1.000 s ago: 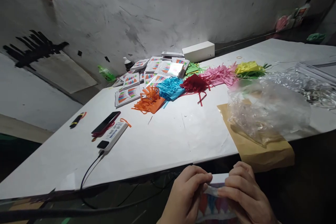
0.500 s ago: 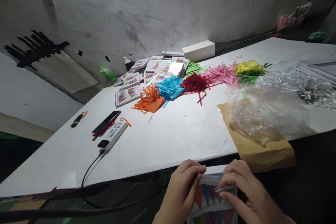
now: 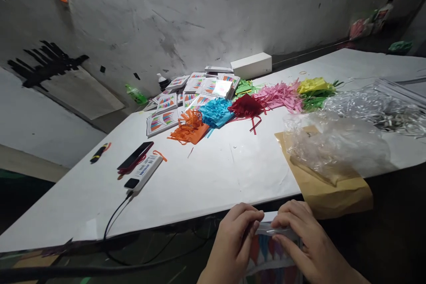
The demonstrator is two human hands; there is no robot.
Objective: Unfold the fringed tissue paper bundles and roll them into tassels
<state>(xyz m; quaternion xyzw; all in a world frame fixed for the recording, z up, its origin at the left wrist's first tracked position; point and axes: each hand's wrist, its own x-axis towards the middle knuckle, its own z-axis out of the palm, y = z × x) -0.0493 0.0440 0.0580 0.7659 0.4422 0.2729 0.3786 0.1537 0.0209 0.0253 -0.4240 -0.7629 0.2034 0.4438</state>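
At the table's near edge, a clear plastic packet (image 3: 264, 248) shows a card printed with coloured tassels through its front. My left hand (image 3: 238, 235) is closed on the packet's upper left corner, thumb against fingers. With thumb and fingertips, my right hand (image 3: 301, 239) pinches the clear strip along the packet's top, right beside the left fingertips. A white edge shows behind that strip, between the hands. The packet's lower part runs out of the picture, and the right forearm covers some of its right side.
Similar printed packets (image 3: 163, 122) lie piled by the wall. Bundles of orange tassels (image 3: 189, 128), blue tassels (image 3: 216, 112) and other colours lie alongside. Clear plastic bags (image 3: 336, 142) rest on brown paper (image 3: 328, 195) at right. A phone (image 3: 136, 156) and a cabled power bank (image 3: 143, 173) lie left.
My right hand has moved left along the packet's top, towards my left hand, pressing the clear strip down. My left hand has barely moved.
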